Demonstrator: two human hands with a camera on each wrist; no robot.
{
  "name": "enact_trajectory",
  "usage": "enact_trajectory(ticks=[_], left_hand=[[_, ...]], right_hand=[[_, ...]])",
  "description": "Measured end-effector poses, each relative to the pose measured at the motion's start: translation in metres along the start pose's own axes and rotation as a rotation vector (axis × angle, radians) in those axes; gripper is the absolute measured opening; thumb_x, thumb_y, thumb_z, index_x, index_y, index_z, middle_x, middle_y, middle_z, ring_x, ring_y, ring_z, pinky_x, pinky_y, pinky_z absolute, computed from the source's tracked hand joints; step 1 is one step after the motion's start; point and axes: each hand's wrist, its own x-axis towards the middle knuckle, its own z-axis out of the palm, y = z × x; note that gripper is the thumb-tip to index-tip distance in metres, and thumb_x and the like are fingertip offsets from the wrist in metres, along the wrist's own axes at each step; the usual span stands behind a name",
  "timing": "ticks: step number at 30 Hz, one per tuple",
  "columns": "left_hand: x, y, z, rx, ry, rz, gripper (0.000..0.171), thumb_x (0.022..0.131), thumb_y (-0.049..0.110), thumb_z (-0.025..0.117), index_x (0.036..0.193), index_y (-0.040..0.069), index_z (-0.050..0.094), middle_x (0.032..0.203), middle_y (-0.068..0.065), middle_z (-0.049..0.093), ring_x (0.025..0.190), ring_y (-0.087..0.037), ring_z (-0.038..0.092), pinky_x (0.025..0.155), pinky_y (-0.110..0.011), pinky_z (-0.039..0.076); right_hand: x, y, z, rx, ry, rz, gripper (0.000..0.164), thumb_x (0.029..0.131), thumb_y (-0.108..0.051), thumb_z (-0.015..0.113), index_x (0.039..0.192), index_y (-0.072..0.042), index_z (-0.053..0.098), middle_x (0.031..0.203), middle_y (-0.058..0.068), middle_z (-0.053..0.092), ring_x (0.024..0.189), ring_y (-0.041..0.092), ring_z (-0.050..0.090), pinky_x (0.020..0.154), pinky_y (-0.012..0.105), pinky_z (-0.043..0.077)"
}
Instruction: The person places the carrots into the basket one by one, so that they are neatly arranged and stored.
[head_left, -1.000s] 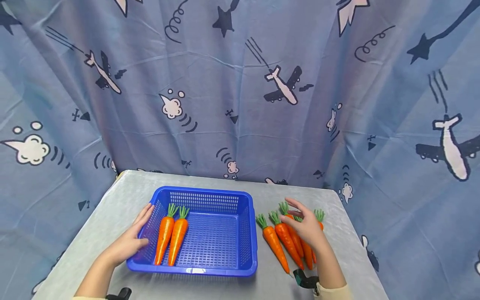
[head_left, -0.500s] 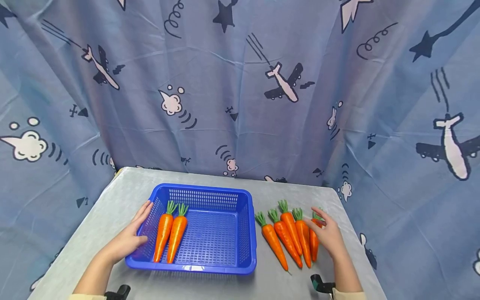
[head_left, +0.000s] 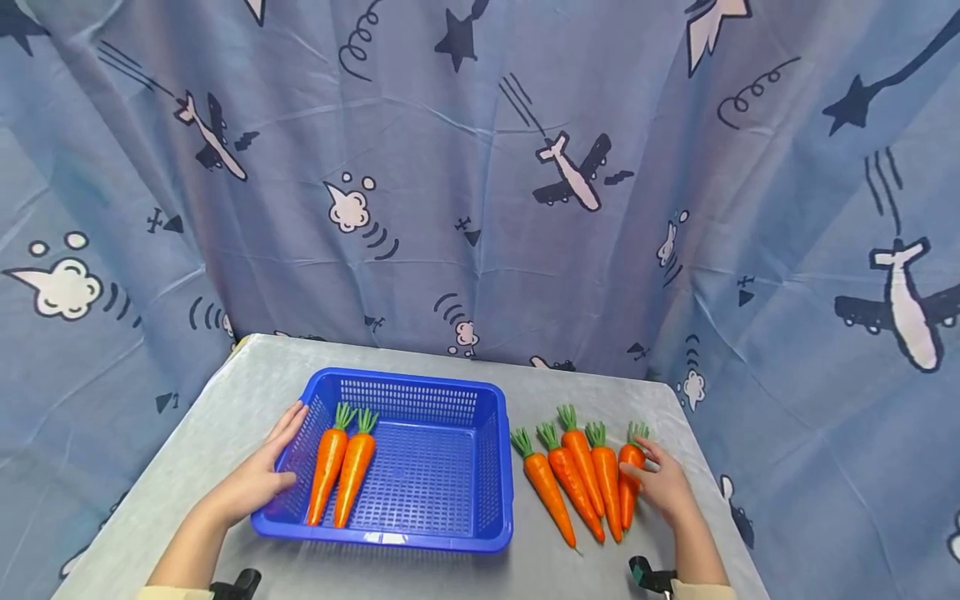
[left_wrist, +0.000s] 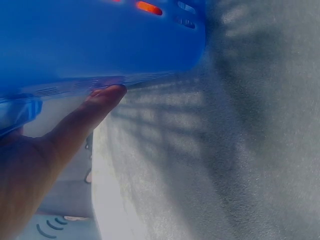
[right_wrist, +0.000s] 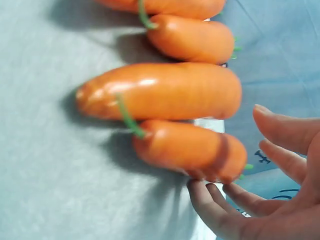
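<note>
A blue plastic basket (head_left: 420,543) stands on the table, two carrots with green tops inside; one is the left carrot (head_left: 327,475), the other the right carrot (head_left: 356,479). My left hand (head_left: 255,479) lies along the basket's left side, fingers extended; the left wrist view shows a fingertip (left_wrist: 116,91) at its outer wall. My right hand (head_left: 663,483) is at the outermost carrot (head_left: 630,492) of a row on the right. In the right wrist view its fingertips are close beside that carrot (right_wrist: 187,150), with the thumb spread away from it.
Several more carrots lie side by side between basket and right hand, among them the nearest carrot (head_left: 551,492) to the basket. A pale cloth covers the table (head_left: 262,367). Behind and on both sides hangs a blue curtain (head_left: 420,292) with printed planes.
My right hand has moved right, from over the middle of the carrot row to the outermost carrot, and lowered beside it. The left hand stays at the basket.
</note>
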Motion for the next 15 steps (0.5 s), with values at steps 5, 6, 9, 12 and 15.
enact_trajectory(ticks=[5,6,9,12,15], left_hand=[[0.0004,0.0011,0.0011,-0.003,-0.001,0.017,0.102,0.076,-0.013,0.058,0.164,0.016,0.014,0.171,-0.01,-0.005,0.153,-0.05,-0.005,0.109,-0.081,0.007],[0.0004,0.0013,0.0013,-0.002,-0.001,0.02,0.102,0.076,-0.013,0.058,0.164,0.016,0.014,0.171,-0.01,-0.005,0.153,-0.05,-0.005,0.109,-0.081,0.007],[0.0003,0.0022,0.0015,0.003,0.0,0.017,0.102,0.076,-0.013,0.058,0.164,0.015,0.014,0.171,-0.011,-0.005,0.153,-0.05,-0.005,0.109,-0.081,0.007],[0.0003,0.0019,0.001,0.006,0.001,0.009,0.103,0.076,-0.012,0.058,0.164,0.017,0.013,0.171,-0.01,-0.005,0.153,-0.05,-0.004,0.108,-0.081,0.008],[-0.0001,0.0011,0.0005,0.006,0.002,0.007,0.103,0.077,-0.012,0.058,0.164,0.019,0.013,0.171,-0.009,-0.005,0.153,-0.05,-0.003,0.108,-0.081,0.008]], right_hand=[[0.0036,0.0068,0.0037,0.024,-0.032,0.025,0.068,0.095,-0.016,0.066,0.155,-0.004,0.035,0.149,0.039,0.033,0.103,0.038,0.055,0.069,0.029,0.053],[0.0041,0.0068,0.0039,0.025,-0.035,0.025,0.068,0.095,-0.015,0.065,0.155,-0.004,0.034,0.147,0.039,0.033,0.098,0.035,0.056,0.067,0.029,0.052],[0.0067,0.0063,0.0041,0.027,-0.048,0.032,0.069,0.094,-0.011,0.064,0.156,-0.005,0.033,0.144,0.039,0.036,0.089,0.029,0.057,0.066,0.032,0.055],[0.0087,0.0046,0.0036,0.027,-0.068,0.034,0.072,0.093,-0.012,0.066,0.156,-0.006,0.032,0.142,0.039,0.037,0.093,0.03,0.057,0.068,0.036,0.059],[0.0107,0.0051,0.0035,0.028,-0.072,0.047,0.076,0.091,-0.014,0.07,0.157,-0.007,0.032,0.144,0.039,0.037,0.101,0.036,0.057,0.071,0.038,0.06]])
